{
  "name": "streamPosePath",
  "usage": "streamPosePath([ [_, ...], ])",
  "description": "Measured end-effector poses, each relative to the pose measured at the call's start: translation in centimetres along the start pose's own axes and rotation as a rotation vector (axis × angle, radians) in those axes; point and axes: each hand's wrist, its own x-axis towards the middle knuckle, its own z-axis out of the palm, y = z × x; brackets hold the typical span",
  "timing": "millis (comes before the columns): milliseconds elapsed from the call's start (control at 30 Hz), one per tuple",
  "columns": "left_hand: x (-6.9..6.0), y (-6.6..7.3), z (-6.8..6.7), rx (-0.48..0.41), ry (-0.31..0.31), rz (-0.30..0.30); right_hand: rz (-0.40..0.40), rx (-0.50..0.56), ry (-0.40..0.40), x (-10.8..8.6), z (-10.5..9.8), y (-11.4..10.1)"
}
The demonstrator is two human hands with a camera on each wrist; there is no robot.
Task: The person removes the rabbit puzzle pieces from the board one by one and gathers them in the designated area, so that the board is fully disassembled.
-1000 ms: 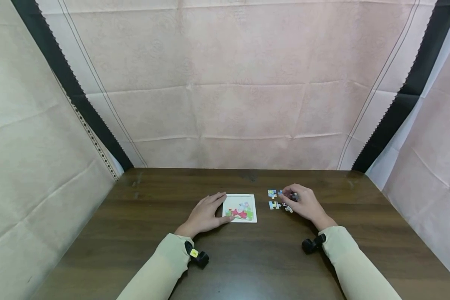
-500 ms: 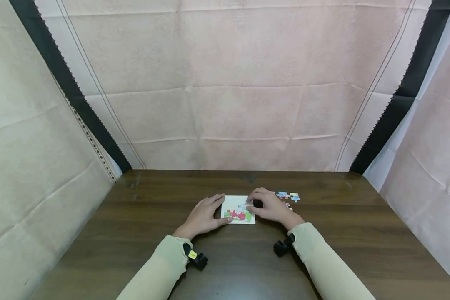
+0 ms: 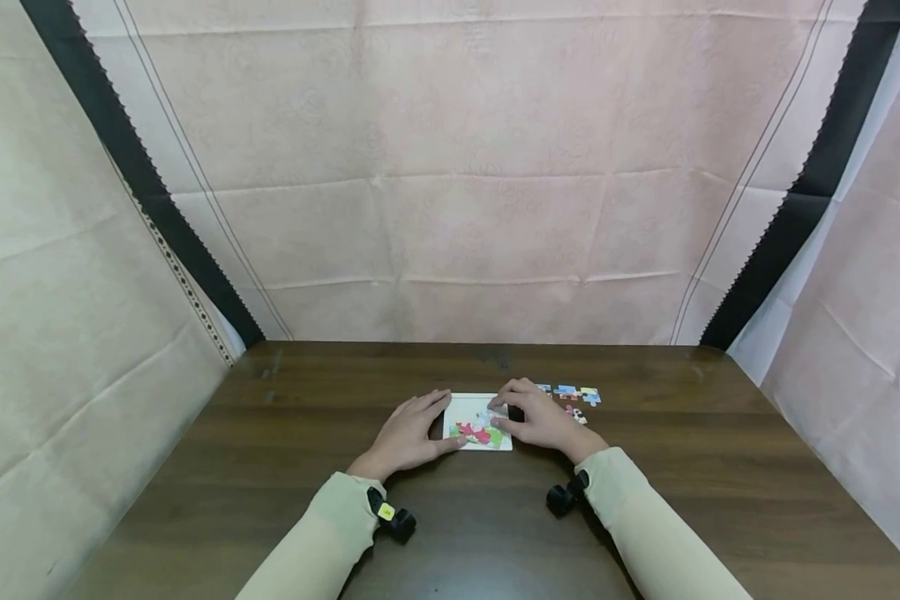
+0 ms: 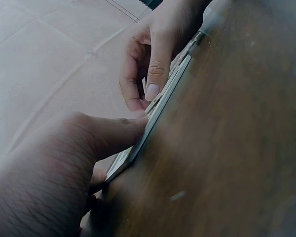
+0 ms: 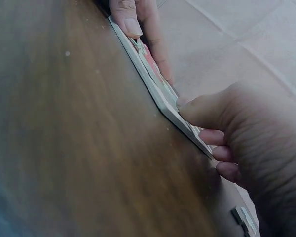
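A small white-bordered jigsaw board point(image 3: 463, 403) lies flat on the table, its lower part filled with red and green picture pieces. My left hand point(image 3: 407, 433) rests along its left side, fingers extended by the edge and the thumb lying on the lower border. Over the board's right side, my right hand point(image 3: 546, 421) has its thumb and fingers curled together at the picture. It seems to pinch a pale puzzle piece against the board, mostly hidden by the fingertips. In the right wrist view, the right thumb point(image 5: 202, 109) touches the board's surface.
Several loose puzzle pieces point(image 3: 590, 396) lie on the brown table point(image 3: 465, 533) just behind and right of the right hand. Pale cloth walls point(image 3: 465, 208) enclose the table at the back and both sides. Each wrist carries a black camera.
From the loose pieces, my right hand has moved left onto the board's right side, where it stays over the last half second. The left hand has kept its place at the board.
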Motion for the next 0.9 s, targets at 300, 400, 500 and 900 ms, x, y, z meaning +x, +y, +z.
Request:
streamPosePath([
  [300, 0.08, 0.07, 0.12, 0.001, 0.043, 0.018, 0.03, -0.014, -0.005, 0.28, 0.1, 0.04],
  [400, -0.04, 0.05, 0.14, -0.004, 0.05, 0.015, 0.049, 0.02, -0.011, 0.27, 0.21, -0.08],
  [500, -0.14, -0.02, 0.25, -0.007, 0.047, 0.006, 0.071, 0.066, -0.007, 0.16, 0.34, -0.2],
  [900, 0.16, 0.17, 0.05, 0.017, 0.04, 0.018, -0.033, 0.195, 0.147, -0.02, 0.47, 0.17],
])
